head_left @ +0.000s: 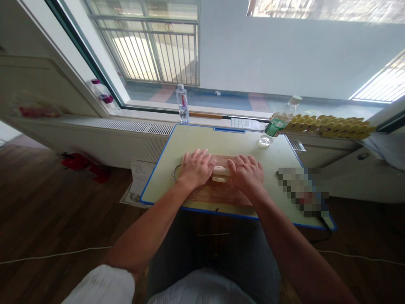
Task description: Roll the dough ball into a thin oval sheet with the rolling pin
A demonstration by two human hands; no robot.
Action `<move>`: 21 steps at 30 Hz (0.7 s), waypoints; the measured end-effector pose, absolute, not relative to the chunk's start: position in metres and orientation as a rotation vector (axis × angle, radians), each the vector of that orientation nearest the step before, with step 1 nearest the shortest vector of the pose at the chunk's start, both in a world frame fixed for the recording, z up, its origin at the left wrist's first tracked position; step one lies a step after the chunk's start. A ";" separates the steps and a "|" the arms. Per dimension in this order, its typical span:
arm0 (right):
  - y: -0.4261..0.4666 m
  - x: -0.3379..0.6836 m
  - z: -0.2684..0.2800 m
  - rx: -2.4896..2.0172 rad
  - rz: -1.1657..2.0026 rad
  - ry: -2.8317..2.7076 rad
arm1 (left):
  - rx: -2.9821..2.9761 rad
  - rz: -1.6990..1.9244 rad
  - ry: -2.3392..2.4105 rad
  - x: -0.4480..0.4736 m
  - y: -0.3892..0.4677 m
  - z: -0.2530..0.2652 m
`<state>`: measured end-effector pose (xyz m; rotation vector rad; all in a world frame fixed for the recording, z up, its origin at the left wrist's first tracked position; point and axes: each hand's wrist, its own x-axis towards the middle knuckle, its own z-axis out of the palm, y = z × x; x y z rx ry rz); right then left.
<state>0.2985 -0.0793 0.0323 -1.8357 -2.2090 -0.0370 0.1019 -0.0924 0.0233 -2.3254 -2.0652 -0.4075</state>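
Note:
Both palms press down on a pale wooden rolling pin (220, 170), its bare middle showing between them. My left hand (196, 166) lies flat over one end, fingers stretched forward and spread. Over the other end rests my right hand (246, 171), also flat, its fingers pointing away from me. A small pale yellowish piece, apparently dough (220, 178), shows on the near side of the pin. Under everything lies a brown wooden cutting board (218, 195) with a metal handle loop (176, 172) at its left. The pin's ends are hidden by my hands.
The board sits on a small blue-edged table (167, 164). A green-labelled bottle (278, 122) stands at its back right; a pixelated object (300, 194) with a black cord lies at right. On the sill are a clear bottle (182, 103) and yellow clips (329, 126). A fire extinguisher (84, 164) is left.

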 end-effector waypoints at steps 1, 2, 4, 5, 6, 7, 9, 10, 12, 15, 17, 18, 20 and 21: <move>-0.077 0.297 0.035 -1.860 -0.020 -2.211 | -2.322 -0.398 -2.069 0.102 -0.089 0.024; -0.078 0.297 0.035 -1.871 -0.012 -2.211 | -2.321 -0.400 -2.064 0.102 -0.090 0.024; -0.090 0.300 0.031 -1.850 -0.020 -2.215 | -2.332 -0.427 -2.038 0.102 -0.103 0.021; -0.098 0.303 0.027 -1.827 -0.030 -2.221 | -2.338 -0.448 -2.024 0.102 -0.113 0.020; -0.106 0.305 0.023 -1.808 -0.040 -2.223 | -2.347 -0.468 -2.009 0.102 -0.122 0.018; -0.111 0.306 0.019 -1.797 -0.046 -2.220 | -2.349 -0.484 -2.001 0.103 -0.129 0.017; -0.112 0.307 0.016 -1.791 -0.044 -2.212 | -2.347 -0.491 -1.998 0.103 -0.131 0.016; -0.106 0.306 0.016 -1.803 -0.035 -2.202 | -2.341 -0.482 -2.007 0.103 -0.126 0.016; -0.085 0.302 0.021 -1.850 0.000 -2.176 | -2.327 -0.448 -2.049 0.102 -0.103 0.019; -0.050 0.297 0.032 -1.946 0.127 -2.191 | -2.344 -0.380 -2.129 0.101 -0.065 0.025; -0.041 0.296 0.036 -1.992 0.186 -2.207 | -2.361 -0.348 -2.158 0.100 -0.054 0.026; -0.043 0.296 0.037 -2.000 0.187 -2.212 | -2.364 -0.343 -2.155 0.100 -0.055 0.026; -0.058 0.298 0.034 -1.971 0.129 -2.223 | -2.363 -0.358 -2.117 0.100 -0.068 0.023; -0.068 0.299 0.032 -1.933 0.081 -2.235 | -2.359 -0.374 -2.090 0.100 -0.078 0.021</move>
